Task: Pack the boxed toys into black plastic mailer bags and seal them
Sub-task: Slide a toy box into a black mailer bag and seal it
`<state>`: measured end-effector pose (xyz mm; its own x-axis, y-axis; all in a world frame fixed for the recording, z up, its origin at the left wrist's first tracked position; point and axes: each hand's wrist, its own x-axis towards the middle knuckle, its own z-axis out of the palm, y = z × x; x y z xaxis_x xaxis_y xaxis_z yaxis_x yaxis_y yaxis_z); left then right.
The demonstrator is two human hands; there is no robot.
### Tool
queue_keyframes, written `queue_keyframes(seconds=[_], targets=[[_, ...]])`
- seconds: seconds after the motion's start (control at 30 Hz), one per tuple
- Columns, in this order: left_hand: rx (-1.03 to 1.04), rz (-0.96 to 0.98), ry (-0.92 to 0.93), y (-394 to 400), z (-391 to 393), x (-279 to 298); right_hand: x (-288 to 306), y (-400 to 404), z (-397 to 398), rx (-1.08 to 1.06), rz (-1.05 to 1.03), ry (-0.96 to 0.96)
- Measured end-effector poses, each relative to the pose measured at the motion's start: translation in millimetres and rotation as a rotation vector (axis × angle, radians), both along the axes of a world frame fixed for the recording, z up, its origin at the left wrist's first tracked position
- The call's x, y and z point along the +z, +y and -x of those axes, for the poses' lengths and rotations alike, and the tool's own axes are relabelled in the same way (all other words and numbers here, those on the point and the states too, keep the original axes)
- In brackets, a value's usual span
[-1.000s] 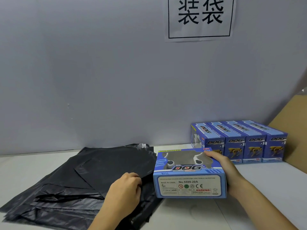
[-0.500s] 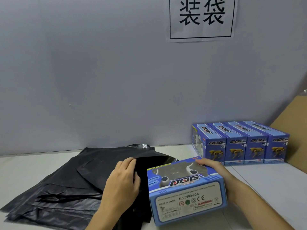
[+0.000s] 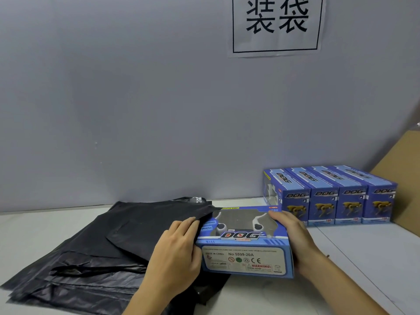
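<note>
A blue toy box [image 3: 244, 245] marked DOG lies flat in front of me, its left end at the mouth of the top black mailer bag [image 3: 145, 226]. My right hand [image 3: 293, 242] grips the box's right end, fingers curled over its window. My left hand [image 3: 176, 251] holds the lifted upper edge of the bag's opening, right against the box's left side. The bag's flap reaches over the box's far left corner. A stack of more black bags [image 3: 75, 276] lies under it on the left.
Several identical blue toy boxes [image 3: 329, 196] stand in a row at the back right by the grey wall. Brown cardboard [image 3: 406, 178] leans at the far right. A paper sign [image 3: 276, 26] hangs on the wall. The white table [image 3: 368, 258] carries everything.
My right hand has moved the box left to the bag's mouth. My left hand has lifted the bag's top layer, opening it over the box's left end.
</note>
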<state>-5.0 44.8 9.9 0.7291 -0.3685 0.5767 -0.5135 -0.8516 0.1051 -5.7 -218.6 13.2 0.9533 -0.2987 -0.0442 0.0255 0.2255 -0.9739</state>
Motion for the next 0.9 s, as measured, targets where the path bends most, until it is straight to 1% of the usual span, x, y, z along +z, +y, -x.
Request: queue_keyframes(seconds=[0.07,0.27,0.43,0.57,0.63,0.8,0.9], targets=[[-0.005,-0.005,0.001,-2,4,2,-3,6,-1,-0.003,0.002,-0.033],[0.0,-0.065,-0.028,-8,11,5,-10,25,-1,-0.147,-0.028,-0.092],[-0.03,-0.095,-0.047,-13,16,2,-14,38,3,-0.094,0.0,-0.094],[-0.038,-0.095,-0.065,-15,17,3,-16,44,3,-0.209,0.029,-0.123],[-0.054,-0.098,-0.045,-16,16,2,-19,48,4,-0.253,0.042,-0.146],[-0.175,-0.036,0.042,-16,12,-6,-26,66,6,-0.213,0.035,-0.183],[-0.292,0.062,0.05,-16,14,-5,-31,70,4,-0.224,0.003,-0.2]])
